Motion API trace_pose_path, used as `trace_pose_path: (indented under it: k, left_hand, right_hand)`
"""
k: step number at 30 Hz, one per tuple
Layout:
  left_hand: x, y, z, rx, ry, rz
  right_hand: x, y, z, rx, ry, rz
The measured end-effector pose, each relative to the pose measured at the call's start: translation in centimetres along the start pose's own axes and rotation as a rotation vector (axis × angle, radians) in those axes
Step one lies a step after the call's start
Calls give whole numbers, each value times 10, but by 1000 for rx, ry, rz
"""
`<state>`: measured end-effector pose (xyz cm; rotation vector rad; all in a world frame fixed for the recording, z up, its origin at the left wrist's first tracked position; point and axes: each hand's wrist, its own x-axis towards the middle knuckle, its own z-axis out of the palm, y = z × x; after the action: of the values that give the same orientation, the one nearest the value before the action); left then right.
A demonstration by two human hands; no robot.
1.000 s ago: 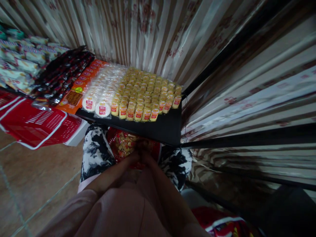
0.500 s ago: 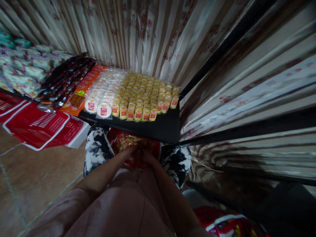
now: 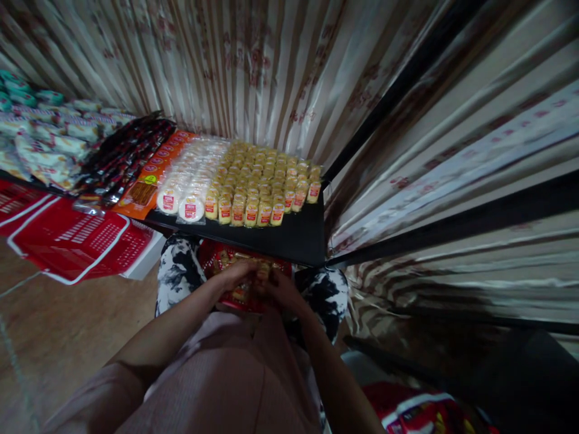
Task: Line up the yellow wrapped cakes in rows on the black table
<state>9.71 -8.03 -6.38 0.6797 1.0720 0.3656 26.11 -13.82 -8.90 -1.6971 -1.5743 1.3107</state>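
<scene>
A red basket (image 3: 212,252) rests between my knees under the shelf edge, with small yellow wrapped snack packets (image 3: 239,294) inside. My left hand (image 3: 239,274) reaches into it from the left, fingers curled around packets near its middle. From the other side my right hand (image 3: 281,289) meets it, its fingers closed against the same small bunch of snack packets (image 3: 263,272). Dim light and blur hide the fingertips. On the black shelf (image 3: 294,232) just above, rows of similar yellow wrapped snacks (image 3: 257,181) stand upright.
Left along the shelf lie white round wrapped crackers (image 3: 190,208), an orange packet (image 3: 145,187), dark packets (image 3: 122,157) and white-green bags (image 3: 49,135). A red basket with white handle (image 3: 76,241) stands on the floor. A pleated curtain (image 3: 253,72) hangs behind; black bars (image 3: 452,223) slant at right.
My hands have moved slightly apart inside the basket, and a bunch of yellow packets now shows between them. The view has shifted a little.
</scene>
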Motion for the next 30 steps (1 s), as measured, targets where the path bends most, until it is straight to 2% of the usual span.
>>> trace_pose_path:
  k: [2,4,9,13,16,20,26,30]
  left_hand:
    - [-7,6,2,19,-105,66]
    - [-11,12,4,66,-160,127]
    - [-12,27,20,228,-44,256]
    - [1,42,38,355,60,402]
    - [13,53,52,452,175,503]
    - [20,68,76,498,299,555]
    - [29,88,111,539,287,656]
    - [50,95,128,506,313,698]
  right_hand:
    - [-5,-7,-7,85,13,-27]
    - [-8,-14,-14,145,16,-43]
    - [-14,-32,-32,196,88,-78]
    - [-10,-45,-44,287,207,-95]
    - [2,-47,-51,377,346,-77]
    - [27,-38,-61,377,588,-76]
    - [67,-30,-84,252,840,-78]
    - [90,-29,-100,240,877,-61]
